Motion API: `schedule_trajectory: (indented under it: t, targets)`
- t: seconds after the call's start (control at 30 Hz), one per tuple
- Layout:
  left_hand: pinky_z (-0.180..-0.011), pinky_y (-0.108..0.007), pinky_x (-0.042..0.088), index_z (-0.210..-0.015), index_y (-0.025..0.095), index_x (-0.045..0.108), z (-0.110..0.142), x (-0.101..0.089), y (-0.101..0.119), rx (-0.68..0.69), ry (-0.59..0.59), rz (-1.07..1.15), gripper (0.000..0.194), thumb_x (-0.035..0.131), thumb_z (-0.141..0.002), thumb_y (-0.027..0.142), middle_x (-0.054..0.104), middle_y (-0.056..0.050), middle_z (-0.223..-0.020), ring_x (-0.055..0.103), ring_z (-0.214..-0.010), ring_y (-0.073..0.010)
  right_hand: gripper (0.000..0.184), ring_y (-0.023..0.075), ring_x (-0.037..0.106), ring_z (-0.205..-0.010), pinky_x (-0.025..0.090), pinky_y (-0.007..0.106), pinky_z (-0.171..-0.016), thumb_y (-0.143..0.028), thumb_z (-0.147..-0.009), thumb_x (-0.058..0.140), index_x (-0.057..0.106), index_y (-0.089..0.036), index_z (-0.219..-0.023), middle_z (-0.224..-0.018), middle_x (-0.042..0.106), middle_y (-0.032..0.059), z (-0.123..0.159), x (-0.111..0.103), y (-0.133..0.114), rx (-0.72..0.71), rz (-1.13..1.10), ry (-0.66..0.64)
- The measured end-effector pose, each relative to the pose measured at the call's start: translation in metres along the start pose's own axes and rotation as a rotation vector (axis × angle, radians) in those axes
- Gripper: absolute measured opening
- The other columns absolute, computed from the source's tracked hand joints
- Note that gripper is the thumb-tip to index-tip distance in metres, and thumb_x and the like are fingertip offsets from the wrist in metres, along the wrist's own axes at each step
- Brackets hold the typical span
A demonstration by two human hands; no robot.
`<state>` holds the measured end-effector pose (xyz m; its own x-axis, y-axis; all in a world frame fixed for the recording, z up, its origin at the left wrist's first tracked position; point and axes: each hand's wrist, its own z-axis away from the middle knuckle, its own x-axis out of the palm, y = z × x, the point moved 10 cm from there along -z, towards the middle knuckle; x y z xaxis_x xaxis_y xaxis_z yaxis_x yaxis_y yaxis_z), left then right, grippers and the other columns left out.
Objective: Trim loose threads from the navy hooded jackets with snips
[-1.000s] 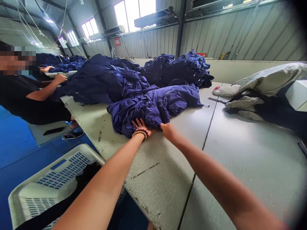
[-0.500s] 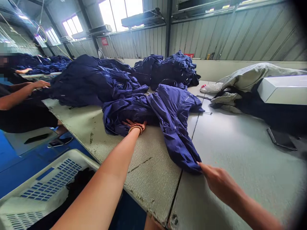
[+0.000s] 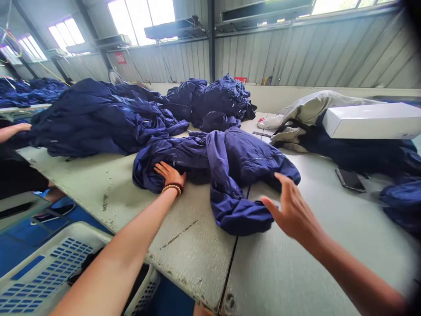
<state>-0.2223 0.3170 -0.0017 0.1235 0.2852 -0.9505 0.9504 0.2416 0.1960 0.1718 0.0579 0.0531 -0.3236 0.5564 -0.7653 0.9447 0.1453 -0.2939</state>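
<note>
My left hand (image 3: 169, 173) is lying flat on the navy zip jacket (image 3: 230, 162), fingers spread and released, with no fold of cloth clenched; a bead bracelet (image 3: 171, 189) is circling that wrist. My right hand (image 3: 291, 215) is open and holding nothing, its fingers spread just beside the jacket's lower sleeve.

The jacket is lying bunched on the worktop (image 3: 187, 245), its body rumpled and one sleeve doubled toward me, reaching the panel seam (image 3: 228, 263). A strip of bare worktop is running between the jacket and the near edge (image 3: 112, 229). Wider open surface is extending to the right, as far as a phone (image 3: 350, 180) and a dark garment heap (image 3: 358, 156) carrying a white box (image 3: 371, 120).

Larger piles of navy garments (image 3: 98, 123) are lying just behind the jacket. A white perforated plastic crate (image 3: 49, 272) is standing below the near edge. A co-worker's hand (image 3: 18, 127) is showing at the far left, beside the piles.
</note>
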Motion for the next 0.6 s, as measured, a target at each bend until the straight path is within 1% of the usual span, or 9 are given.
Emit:
schedule_trajectory:
  t: [0.07, 0.13, 0.17, 0.2, 0.27, 0.33, 0.4, 0.5, 0.6]
  targets:
    - [-0.138, -0.057, 0.001, -0.171, -0.006, -0.005, 0.017, -0.018, 0.033, 0.230, 0.118, 0.017, 0.104, 0.056, -0.097, 0.033, -0.013, -0.030, -0.181, -0.013, -0.170, -0.0411, 0.112, 0.0481, 0.020, -0.166, 0.033, 0.068, -0.127, -0.078, -0.098, 0.056, 0.011, -0.009, -0.174, -0.178, 0.018, 0.0317, -0.061, 0.020, 0.002, 0.023, 0.052, 0.021]
    - [-0.138, -0.056, -0.002, -0.177, 0.009, 0.005, 0.040, -0.013, 0.077, 0.520, 0.052, 0.001, 0.094, 0.048, -0.094, 0.016, -0.007, -0.015, -0.186, -0.016, -0.171, -0.0315, 0.123, 0.0558, -0.001, -0.166, 0.019, 0.078, -0.127, -0.078, -0.092, 0.068, 0.009, -0.011, -0.176, -0.182, -0.004, 0.0291, -0.110, 0.055, 0.011, 0.084, 0.101, -0.061]
    - [-0.139, -0.055, 0.000, -0.178, 0.015, 0.011, 0.050, -0.003, 0.094, 0.613, -0.038, -0.010, 0.091, 0.045, -0.093, 0.012, 0.000, -0.010, -0.187, -0.012, -0.172, -0.0286, 0.115, 0.0558, -0.002, -0.166, 0.017, 0.079, -0.127, -0.071, -0.093, 0.071, 0.016, -0.015, -0.177, -0.183, -0.002, 0.0258, -0.128, 0.075, 0.014, 0.095, 0.091, -0.129]
    - [-0.139, -0.053, 0.005, -0.177, 0.018, 0.017, 0.057, 0.009, 0.107, 0.657, -0.134, -0.020, 0.088, 0.043, -0.093, 0.010, 0.007, -0.007, -0.187, -0.006, -0.173, -0.0273, 0.098, 0.0545, 0.005, -0.167, 0.018, 0.078, -0.127, -0.062, -0.098, 0.069, 0.027, -0.018, -0.175, -0.183, 0.008, 0.0229, -0.140, 0.095, 0.015, 0.097, 0.050, -0.200]
    - [-0.137, -0.053, 0.018, -0.176, 0.020, 0.024, 0.062, 0.029, 0.122, 0.636, -0.258, -0.036, 0.081, 0.038, -0.097, 0.010, 0.019, -0.008, -0.185, 0.007, -0.172, -0.0275, 0.062, 0.0485, 0.031, -0.162, 0.032, 0.070, -0.125, -0.043, -0.107, 0.056, 0.049, -0.022, -0.165, -0.176, 0.036, 0.0195, -0.150, 0.126, 0.017, 0.112, -0.041, -0.293]
    - [-0.133, -0.057, 0.028, -0.175, 0.017, 0.024, 0.060, 0.040, 0.131, 0.572, -0.271, -0.052, 0.075, 0.030, -0.100, 0.009, 0.021, -0.012, -0.184, 0.015, -0.171, -0.0291, 0.048, 0.0400, 0.059, -0.142, 0.047, 0.057, -0.115, -0.034, -0.111, 0.042, 0.064, -0.021, -0.152, -0.157, 0.062, 0.0188, -0.145, 0.137, 0.022, 0.142, -0.112, -0.307]
    - [-0.129, -0.061, 0.030, -0.174, 0.013, 0.025, 0.059, 0.047, 0.137, 0.519, -0.260, -0.070, 0.072, 0.024, -0.102, 0.006, 0.018, -0.015, -0.184, 0.014, -0.170, -0.0302, 0.046, 0.0314, 0.073, -0.116, 0.055, 0.043, -0.102, -0.035, -0.113, 0.037, 0.074, -0.019, -0.136, -0.131, 0.077, 0.0153, -0.126, 0.132, 0.028, 0.155, -0.169, -0.295]
    - [-0.126, -0.065, 0.030, -0.172, 0.015, 0.030, 0.057, 0.049, 0.143, 0.470, -0.249, -0.092, 0.069, 0.026, -0.104, 0.005, 0.016, -0.017, -0.184, 0.013, -0.170, -0.0326, 0.044, 0.0221, 0.072, -0.087, 0.056, 0.029, -0.081, -0.041, -0.112, 0.043, 0.079, -0.017, -0.106, -0.095, 0.079, 0.0063, -0.080, 0.105, 0.036, 0.138, -0.259, -0.301]
    - [-0.125, -0.069, 0.031, -0.171, 0.018, 0.033, 0.057, 0.042, 0.146, 0.446, -0.247, -0.101, 0.062, 0.039, -0.109, 0.015, 0.022, -0.017, -0.182, 0.019, -0.168, -0.0377, 0.042, 0.0186, 0.070, -0.076, 0.056, 0.026, -0.072, -0.041, -0.109, 0.048, 0.079, -0.016, -0.095, -0.082, 0.076, 0.0017, -0.019, 0.061, 0.034, 0.091, -0.351, -0.284]
